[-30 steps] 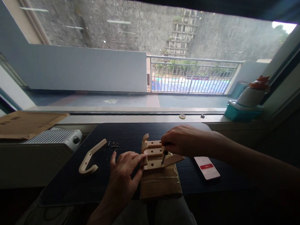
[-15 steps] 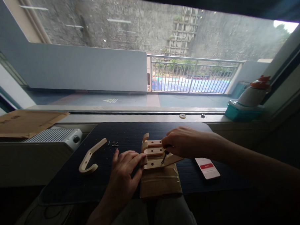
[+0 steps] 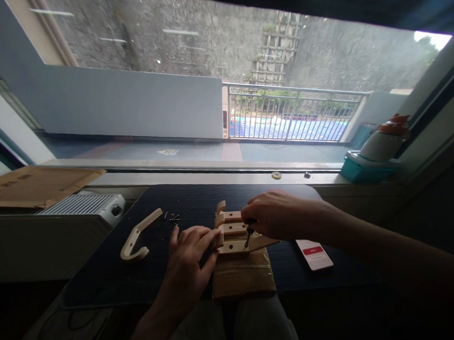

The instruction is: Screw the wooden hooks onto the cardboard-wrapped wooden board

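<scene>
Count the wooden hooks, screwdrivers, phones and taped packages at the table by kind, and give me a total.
Wooden hooks: 4 (three side by side, one apart)
Screwdriver: 1
Phone: 1
Taped package: 1
Total: 7

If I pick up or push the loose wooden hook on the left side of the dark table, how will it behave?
The loose wooden hook is probably stiff, since its strip looks like bent wood. It seems light, being slim. Its long J shape suggests it would slide or swivel rather than roll.
</scene>
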{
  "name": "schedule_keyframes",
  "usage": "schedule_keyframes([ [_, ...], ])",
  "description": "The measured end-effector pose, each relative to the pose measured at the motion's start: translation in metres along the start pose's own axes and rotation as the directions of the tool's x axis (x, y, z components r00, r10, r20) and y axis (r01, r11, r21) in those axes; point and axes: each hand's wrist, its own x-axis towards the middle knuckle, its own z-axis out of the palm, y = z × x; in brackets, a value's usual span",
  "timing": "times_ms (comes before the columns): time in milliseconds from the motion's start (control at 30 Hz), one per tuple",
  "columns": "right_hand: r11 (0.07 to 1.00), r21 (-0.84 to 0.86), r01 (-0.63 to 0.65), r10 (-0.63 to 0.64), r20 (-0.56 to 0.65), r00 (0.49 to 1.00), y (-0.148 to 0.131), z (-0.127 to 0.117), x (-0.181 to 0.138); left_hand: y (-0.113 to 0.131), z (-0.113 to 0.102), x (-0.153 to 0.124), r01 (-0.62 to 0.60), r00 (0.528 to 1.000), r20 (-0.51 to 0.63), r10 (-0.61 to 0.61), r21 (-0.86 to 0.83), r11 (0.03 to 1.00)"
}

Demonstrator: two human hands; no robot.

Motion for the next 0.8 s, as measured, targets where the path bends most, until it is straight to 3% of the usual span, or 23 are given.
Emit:
schedule_keyframes([
  [133,1.0,-0.009,-0.001,0.001,-0.018,1.0,0.002,0.002,-0.001,0.021,-0.004,-0.015,-0.063,0.992,-0.109,0.056,-0.058,0.996],
  [267,1.0,-0.015,-0.014,0.014,-0.014,1.0,0.001,0.002,-0.001,0.048,0.006,-0.029,-0.181,0.975,0.107,0.197,-0.144,0.973],
  [467,1.0,-0.027,0.015,-0.015,-0.028,0.999,-0.001,0.003,0.0,0.054,0.031,-0.03,-0.193,0.967,0.186,0.173,0.095,0.977],
  [633,0.997,-0.041,0.069,-0.07,-0.038,0.997,0.002,0.004,0.003,0.053,0.032,-0.029,-0.164,0.967,0.213,0.138,0.112,0.98],
  [800,0.996,-0.073,0.042,-0.043,-0.011,0.999,0.001,0.003,0.008,0.057,0.031,-0.028,-0.137,0.97,0.217,0.111,0.109,0.985],
])
